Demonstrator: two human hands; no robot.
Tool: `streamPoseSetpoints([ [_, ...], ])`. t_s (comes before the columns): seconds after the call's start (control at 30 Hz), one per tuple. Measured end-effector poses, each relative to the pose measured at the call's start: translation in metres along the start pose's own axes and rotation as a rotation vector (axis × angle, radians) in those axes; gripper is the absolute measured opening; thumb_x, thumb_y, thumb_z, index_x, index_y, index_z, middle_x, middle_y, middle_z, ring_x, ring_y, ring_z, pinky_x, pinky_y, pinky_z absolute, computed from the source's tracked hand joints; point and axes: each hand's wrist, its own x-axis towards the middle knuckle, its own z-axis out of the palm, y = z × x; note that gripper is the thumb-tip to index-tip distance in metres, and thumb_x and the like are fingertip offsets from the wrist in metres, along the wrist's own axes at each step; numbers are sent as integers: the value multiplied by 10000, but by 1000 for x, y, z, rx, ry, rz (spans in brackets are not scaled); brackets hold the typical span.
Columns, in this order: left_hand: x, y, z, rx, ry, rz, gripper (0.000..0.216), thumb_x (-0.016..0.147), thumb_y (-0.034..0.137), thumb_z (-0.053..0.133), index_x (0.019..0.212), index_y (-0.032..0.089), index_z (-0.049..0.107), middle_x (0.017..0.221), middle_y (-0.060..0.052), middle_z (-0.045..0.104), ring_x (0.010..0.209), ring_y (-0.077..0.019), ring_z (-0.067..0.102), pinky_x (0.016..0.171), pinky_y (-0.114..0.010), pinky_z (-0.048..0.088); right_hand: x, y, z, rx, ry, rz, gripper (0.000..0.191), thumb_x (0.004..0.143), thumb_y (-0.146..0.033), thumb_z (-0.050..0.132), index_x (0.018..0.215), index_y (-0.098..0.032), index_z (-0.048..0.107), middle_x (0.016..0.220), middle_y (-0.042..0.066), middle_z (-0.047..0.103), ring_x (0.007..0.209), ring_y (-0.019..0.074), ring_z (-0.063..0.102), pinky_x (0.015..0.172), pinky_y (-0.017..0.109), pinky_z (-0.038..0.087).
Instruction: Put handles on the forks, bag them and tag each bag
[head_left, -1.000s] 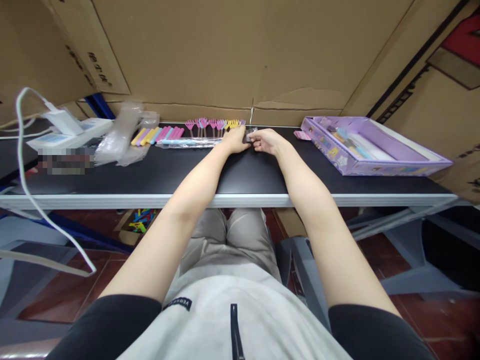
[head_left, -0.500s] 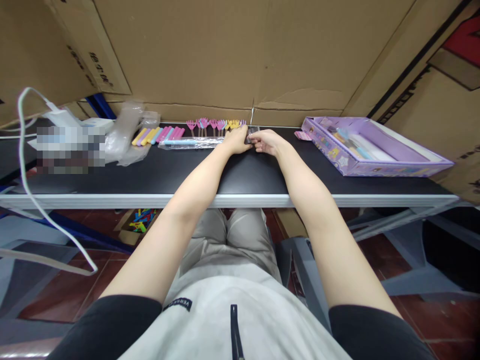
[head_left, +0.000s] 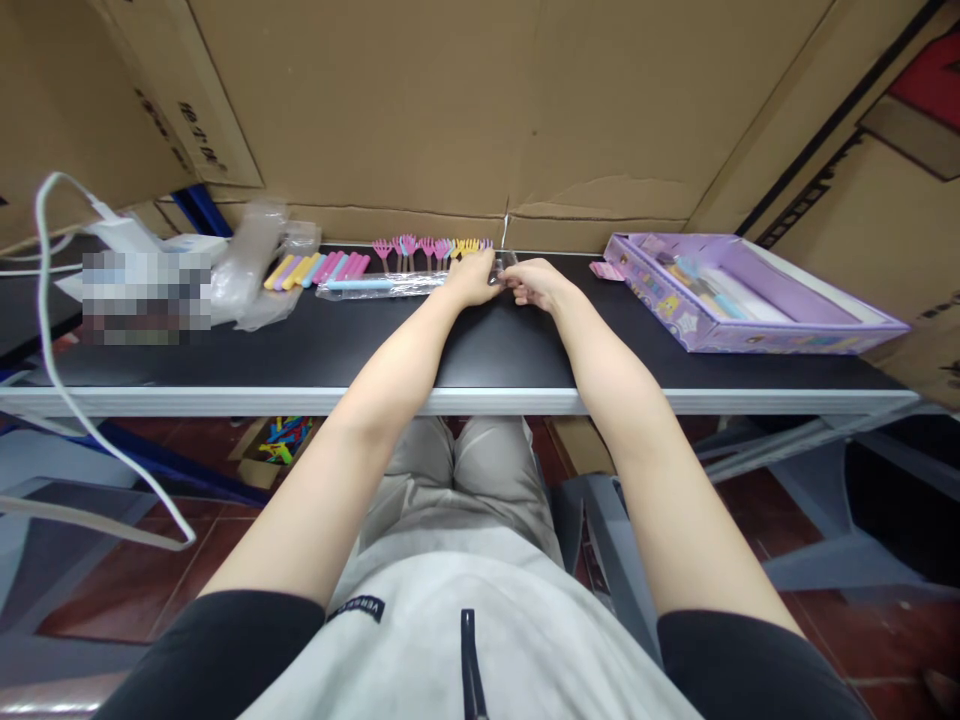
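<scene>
Both my hands meet at the back of the black table (head_left: 480, 360). My left hand (head_left: 471, 279) and my right hand (head_left: 534, 282) are closed on the right end of a long clear plastic sleeve (head_left: 382, 286) that holds a light blue stick. The sleeve lies flat and stretches to the left of my hands. Just behind them runs a row of small pink, yellow and blue forks (head_left: 431, 247). A bunch of yellow, pink and blue sticks (head_left: 315, 269) lies to the left of the forks.
A purple open box (head_left: 742, 295) with items inside sits at the right, a small pink piece (head_left: 602, 269) beside it. Crumpled clear bags (head_left: 247, 265) and a white charger with cable (head_left: 112, 235) lie at the left. Cardboard walls stand behind the table.
My hands have barely shifted; the fingers keep working the sleeve's right end, which sits slightly farther back now.
</scene>
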Motion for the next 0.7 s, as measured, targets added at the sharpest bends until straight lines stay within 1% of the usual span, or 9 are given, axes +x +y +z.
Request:
streamPoseSetpoints([
  [0.13, 0, 0, 0, -3, 8, -4, 428, 1011, 320, 603, 1372, 89, 610, 1428, -257, 683, 1413, -404, 606, 1151, -519, 485, 0, 0, 0, -6, -18, 3, 406, 932, 32, 579, 628, -200, 442, 451, -52, 391, 405, 41, 272, 379, 170, 253],
  [0.27, 2, -1, 1, -32, 15, 5, 401, 1003, 310, 609, 1356, 122, 624, 1407, -234, 704, 1403, -397, 618, 1142, -512, 496, 2, 1, -2, -1, -32, 7, 406, 939, 26, 597, 637, -201, 450, 452, -53, 400, 402, 44, 271, 371, 169, 245],
  [0.37, 2, -2, 1, -45, 16, 7, 380, 995, 288, 612, 1337, 125, 639, 1395, -227, 711, 1401, -399, 624, 1146, -507, 500, 3, 2, -4, -20, -55, -2, 424, 945, 9, 677, 630, -187, 473, 463, -60, 409, 405, 36, 284, 378, 165, 256],
  [0.53, 1, 0, 1, -49, 18, 5, 363, 977, 229, 610, 1323, 125, 643, 1397, -216, 710, 1386, -396, 631, 1137, -490, 503, 1, 3, -5, -34, -75, -18, 500, 870, -113, 896, 631, -191, 463, 466, -73, 417, 420, 28, 297, 389, 159, 275],
  [0.7, 1, 0, 1, -67, 14, 9, 398, 980, 223, 612, 1360, 107, 628, 1439, -230, 689, 1416, -398, 617, 1161, -486, 500, -1, 2, -4, -42, -86, -28, 544, 865, -239, 934, 626, -199, 446, 467, -77, 406, 423, 26, 282, 386, 161, 271],
])
